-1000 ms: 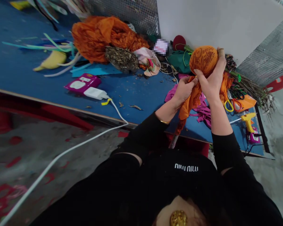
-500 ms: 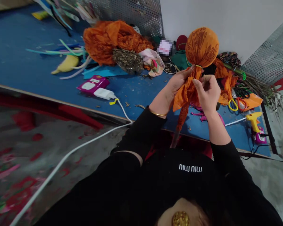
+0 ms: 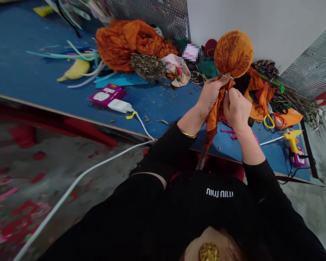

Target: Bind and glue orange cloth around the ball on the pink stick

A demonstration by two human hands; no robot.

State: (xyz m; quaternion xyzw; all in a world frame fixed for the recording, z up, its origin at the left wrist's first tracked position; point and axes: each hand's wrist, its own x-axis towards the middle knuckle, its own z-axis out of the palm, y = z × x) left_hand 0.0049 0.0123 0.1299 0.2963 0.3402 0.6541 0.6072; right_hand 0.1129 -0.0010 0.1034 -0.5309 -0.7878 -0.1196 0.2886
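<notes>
I hold up a ball wrapped in patterned orange cloth [image 3: 234, 52], upright above the blue table [image 3: 21, 72]. The cloth is gathered below the ball into a neck and hangs down as a long tail [image 3: 212, 125] over a stick. My left hand [image 3: 212, 95] grips the gathered cloth just under the ball. My right hand [image 3: 235, 108] closes on the same neck from the right side, fingertips at the tie.
On the table lie a heap of orange fabric [image 3: 130, 41], a brown dried bundle [image 3: 148, 67], a purple power strip with a white plug [image 3: 108, 98] and its cable [image 3: 78, 177], scissors [image 3: 273, 117], a yellow glue gun [image 3: 292, 139], twigs [image 3: 301, 103] and coloured strips [image 3: 70, 56].
My right hand came off the top of the ball and went down to the neck. The ball rose and now stands upright, with both hands close together under it.
</notes>
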